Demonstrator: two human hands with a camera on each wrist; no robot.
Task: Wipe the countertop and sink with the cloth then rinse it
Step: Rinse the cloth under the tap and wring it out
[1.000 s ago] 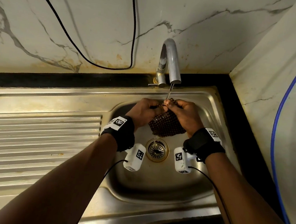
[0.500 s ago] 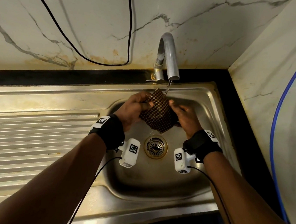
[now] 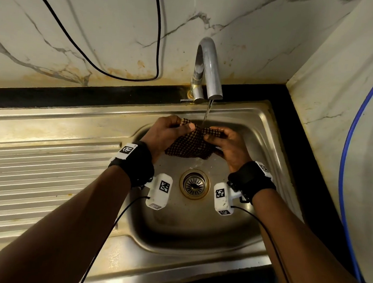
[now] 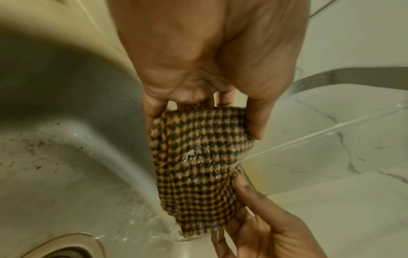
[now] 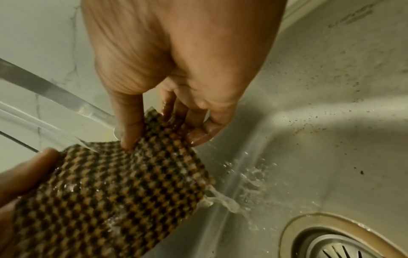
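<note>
A brown and black checked cloth (image 3: 189, 145) hangs spread between both hands over the steel sink (image 3: 197, 226), under the running tap (image 3: 208, 67). My left hand (image 3: 171, 129) pinches its left top edge between thumb and fingers. My right hand (image 3: 227, 142) pinches the right top edge. A thin stream of water (image 3: 207, 112) lands on the cloth's top between the hands. In the left wrist view the wet cloth (image 4: 198, 160) hangs below my left hand (image 4: 209, 108). The right wrist view shows my right hand (image 5: 161, 129) pinching the cloth (image 5: 110, 197), with water running off it.
The drain strainer (image 3: 194, 184) sits below the cloth, and dark specks dot the basin wall (image 5: 331, 78). A ribbed draining board (image 3: 35, 175) lies to the left. A black cable (image 3: 121, 48) hangs on the marble wall, a blue hose (image 3: 348, 152) at the right.
The cloth was bunched between both hands, then opened out; now the hands have drawn apart and hold it spread wide by its top edge under the stream.
</note>
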